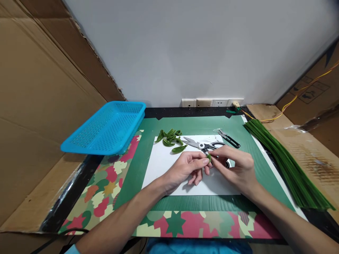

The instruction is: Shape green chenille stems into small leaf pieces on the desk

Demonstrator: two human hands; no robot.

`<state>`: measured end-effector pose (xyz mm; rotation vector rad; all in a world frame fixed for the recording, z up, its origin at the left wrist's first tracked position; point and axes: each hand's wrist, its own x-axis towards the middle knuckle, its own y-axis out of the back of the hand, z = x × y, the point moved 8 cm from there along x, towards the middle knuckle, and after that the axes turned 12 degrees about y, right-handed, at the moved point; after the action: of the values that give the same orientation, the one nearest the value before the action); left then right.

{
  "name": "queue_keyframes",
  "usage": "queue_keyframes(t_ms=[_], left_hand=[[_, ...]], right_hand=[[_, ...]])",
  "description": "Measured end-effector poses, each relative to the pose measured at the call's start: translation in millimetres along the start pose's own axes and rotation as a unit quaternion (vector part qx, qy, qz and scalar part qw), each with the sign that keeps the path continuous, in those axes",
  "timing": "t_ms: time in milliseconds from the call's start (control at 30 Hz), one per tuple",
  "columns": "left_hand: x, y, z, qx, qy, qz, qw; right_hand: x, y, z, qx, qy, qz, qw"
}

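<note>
Over the white sheet [159, 169], my left hand [188, 165] pinches a small green pipe cleaner piece [209, 157] between thumb and forefinger. My right hand [239, 169] has its thumb and fingertips closed on the same piece from the other side. Most of that piece is covered by the fingers. Just behind the hands lie scissors [194, 143], blades pointing left, their handles partly hidden by my right hand. Several leaf-shaped pieces of folded green pipe cleaner [169, 135] are heaped at the sheet's back left corner, with one leaf shape [179, 149] nearer to my left hand.
Black-handled thread snips [230, 139] rest behind my right hand. A bundle of long green pipe cleaners [286, 162] runs along the right side. At the left stands a blue perforated basket [92, 150]. Cardboard flanks both sides; a wall with sockets [219, 103] closes the back.
</note>
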<state>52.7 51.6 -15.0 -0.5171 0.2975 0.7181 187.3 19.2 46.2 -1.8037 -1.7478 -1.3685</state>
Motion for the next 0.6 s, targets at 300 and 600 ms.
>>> queue_keyframes(t_ms=[300,600], left_hand=[[-1.1,4.3,1.6,-0.039,-0.044,0.037,0.998],[-1.2,5.2,1.7,-0.019,-0.08,0.073,0.994]], right_hand=[[0.9,-2.4,-6.4,-0.024,0.035,-0.007,0.999],[-7.5,-12.1,20.4,0.064,-0.128,-0.024,0.989]])
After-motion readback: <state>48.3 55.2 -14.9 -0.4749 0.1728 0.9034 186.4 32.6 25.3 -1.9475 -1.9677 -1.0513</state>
